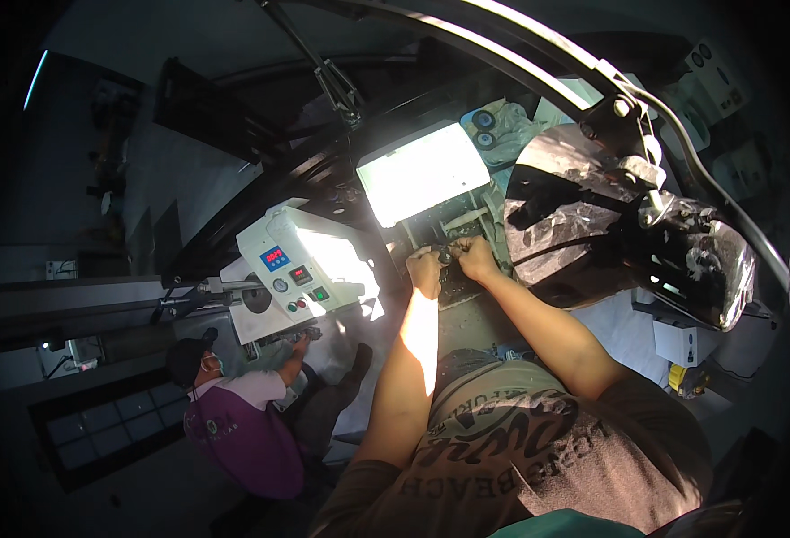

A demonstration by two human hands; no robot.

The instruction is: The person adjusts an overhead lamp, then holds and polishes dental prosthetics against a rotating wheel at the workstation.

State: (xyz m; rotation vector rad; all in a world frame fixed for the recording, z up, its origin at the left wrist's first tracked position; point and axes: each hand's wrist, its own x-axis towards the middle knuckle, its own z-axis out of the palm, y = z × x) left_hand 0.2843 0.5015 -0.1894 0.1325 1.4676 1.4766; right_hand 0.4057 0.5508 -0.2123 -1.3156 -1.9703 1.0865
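Note:
Both of my forearms reach forward to the middle of the view, where my hands work close together. My left hand is closed, its fingers pinched on a small dark part lying between the two hands. From the other side my right hand also grips that part, fingers curled in. Glare and shadow hide the part's exact kind. Just beyond the hands is a dark mechanism, below a brightly lit white panel.
A white control box with displays and buttons stands left. On the right hangs a large dark lamp-like head on a jointed arm. Bagged wheels lie beyond the panel. A person in a purple vest works at lower left.

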